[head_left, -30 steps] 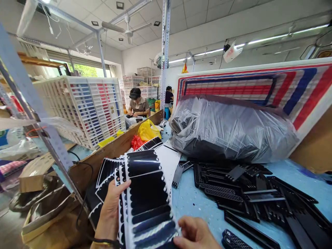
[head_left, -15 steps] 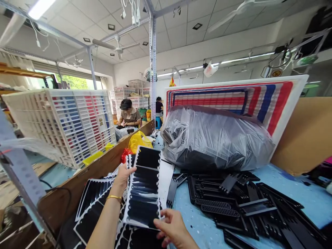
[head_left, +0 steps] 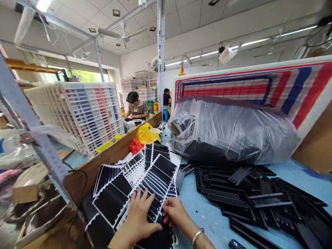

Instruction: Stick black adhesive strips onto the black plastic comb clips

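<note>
My left hand (head_left: 141, 214) lies with fingers spread on the lower part of a white-backed sheet of black strips (head_left: 158, 180), which look like stickers. My right hand (head_left: 174, 211) is closed, with thumb and forefinger pinched together at that sheet's lower right edge. Whatever sits between those fingertips is too small or hidden to make out. Under and around both hands spreads a pile of similar sheets (head_left: 112, 197), overlapping at various angles.
Black plastic pieces (head_left: 241, 193) are heaped on the blue table (head_left: 193, 197) at right. Behind them, a large filled plastic bag (head_left: 233, 131) rests against a striped crate (head_left: 293, 90). A wooden board (head_left: 106, 152) edges the left side. Beyond it stand a white crate (head_left: 77, 114) and a seated person (head_left: 137, 107).
The sheet held up in both hands now lies on the pile. My left hand has let go of its edge and flattened on it. The view has turned slightly left and down.
</note>
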Demonstrator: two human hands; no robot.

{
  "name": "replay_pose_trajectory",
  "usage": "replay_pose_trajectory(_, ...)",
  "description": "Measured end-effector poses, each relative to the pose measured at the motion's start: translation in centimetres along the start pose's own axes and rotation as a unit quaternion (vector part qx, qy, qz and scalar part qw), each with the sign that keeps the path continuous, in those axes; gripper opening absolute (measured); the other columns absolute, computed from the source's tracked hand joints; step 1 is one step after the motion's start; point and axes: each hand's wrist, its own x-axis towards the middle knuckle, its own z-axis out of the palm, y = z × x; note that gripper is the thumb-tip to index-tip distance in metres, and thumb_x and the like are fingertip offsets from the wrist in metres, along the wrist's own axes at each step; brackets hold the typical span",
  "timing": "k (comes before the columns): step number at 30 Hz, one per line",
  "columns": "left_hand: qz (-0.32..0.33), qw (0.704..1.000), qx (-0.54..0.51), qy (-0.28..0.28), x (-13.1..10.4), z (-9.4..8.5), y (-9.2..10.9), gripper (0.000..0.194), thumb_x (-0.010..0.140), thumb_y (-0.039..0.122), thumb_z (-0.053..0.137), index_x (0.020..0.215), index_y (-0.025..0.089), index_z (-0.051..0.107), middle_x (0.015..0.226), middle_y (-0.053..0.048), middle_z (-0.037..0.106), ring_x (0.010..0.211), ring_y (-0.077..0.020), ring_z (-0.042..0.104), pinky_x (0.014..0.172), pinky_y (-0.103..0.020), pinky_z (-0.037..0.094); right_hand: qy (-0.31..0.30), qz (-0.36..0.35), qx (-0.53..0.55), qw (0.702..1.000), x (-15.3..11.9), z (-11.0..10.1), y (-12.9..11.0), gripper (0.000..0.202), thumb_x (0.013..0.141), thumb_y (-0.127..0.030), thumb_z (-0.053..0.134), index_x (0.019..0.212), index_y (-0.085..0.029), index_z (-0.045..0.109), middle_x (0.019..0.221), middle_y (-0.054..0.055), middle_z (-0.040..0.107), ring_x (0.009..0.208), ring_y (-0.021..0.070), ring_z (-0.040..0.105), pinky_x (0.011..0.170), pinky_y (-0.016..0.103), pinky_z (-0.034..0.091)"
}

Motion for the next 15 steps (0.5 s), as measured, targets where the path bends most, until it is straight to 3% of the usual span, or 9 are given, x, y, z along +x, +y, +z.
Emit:
replay_pose_trajectory(2, -0.002, 0.999, 0.015, -0.03, -1.7, 0.9, -0.2, 0.1, 0.045, 0.044, 0.091, 0.138, 0.02, 0.059, 0.155, -0.02, 0.037, 0.146, -0.0487, 0.017, 0.116, -0.064, 0.012, 0.003, 0.008, -0.006, 1.0, -0.3, -0.3, 0.2, 0.018, 0.098, -0.03, 0.059, 0.096, -0.013, 0.063, 0.075, -0.004, 0.064, 0.052, 0.007, 0.058, 0.046, 0.019, 0.05)
replay_pose_trajectory(4, -0.002, 1.0, -0.007, -0.014, -2.7, 1.4, -1.0, 0.093, 0.045, 0.037, 0.09, 0.133, 0.021, 0.063, 0.153, -0.019, 0.041, 0.146, -0.0472, 0.019, 0.117, -0.063, 0.014, 0.009, 0.005, -0.003, 1.0, -0.8, -0.6, 0.3, 0.019, 0.099, -0.032, 0.058, 0.099, -0.014, 0.063, 0.078, -0.003, 0.065, 0.056, 0.008, 0.06, 0.049, 0.02, 0.051)
replay_pose_trajectory(7, -0.034, 0.988, -0.103, 0.109, -3.5, 1.3, -2.6, 0.065, 0.06, 0.023, 0.079, 0.124, 0.024, 0.069, 0.142, -0.015, 0.057, 0.139, -0.0396, 0.041, 0.116, -0.054, 0.028, 0.01, -0.012, 0.013, 1.0, -2.0, -1.0, 0.6, 0.017, 0.1, -0.026, 0.052, 0.089, -0.015, 0.059, 0.07, -0.004, 0.063, 0.052, 0.0088, 0.062, 0.044, 0.019, 0.049)
replay_pose_trajectory(10, -0.128, 0.95, -0.153, 0.24, -4.0, 0.4, -4.3, 0.037, 0.076, 0.019, 0.062, 0.112, 0.022, 0.074, 0.114, -0.012, 0.074, 0.107, -0.031, 0.068, 0.096, -0.04, 0.049, -0.006, -0.019, 0.015, 1.0, -3.4, -1.2, 1.2, 0.023, 0.097, -0.021, 0.048, 0.075, -0.018, 0.053, 0.06, -0.003, 0.062, 0.044, 0.0107, 0.064, 0.037, 0.017, 0.045)
replay_pose_trajectory(13, -0.187, 0.946, -0.121, 0.237, -3.8, -0.5, -5.1, 0.026, 0.083, 0.019, 0.056, 0.101, 0.019, 0.074, 0.079, -0.007, 0.074, 0.072, -0.0241, 0.07, 0.073, -0.032, 0.051, -0.027, -0.006, -0.008, 1.0, -4.3, -0.9, 1.6, 0.026, 0.093, -0.022, 0.052, 0.067, -0.019, 0.05, 0.051, -0.001, 0.062, 0.036, 0.0133, 0.061, 0.031, 0.017, 0.04)
replay_pose_trajectory(15, -0.177, 0.957, -0.096, 0.209, -3.3, -0.8, -5.0, 0.016, 0.082, 0.021, 0.059, 0.089, 0.019, 0.074, 0.067, -0.004, 0.069, 0.067, -0.0226, 0.066, 0.068, -0.03, 0.046, -0.03, 0.0, -0.027, 0.999, -4.6, -0.4, 1.6, 0.027, 0.091, -0.021, 0.055, 0.065, -0.02, 0.049, 0.045, -0.001, 0.06, 0.032, 0.0141, 0.058, 0.028, 0.018, 0.038)
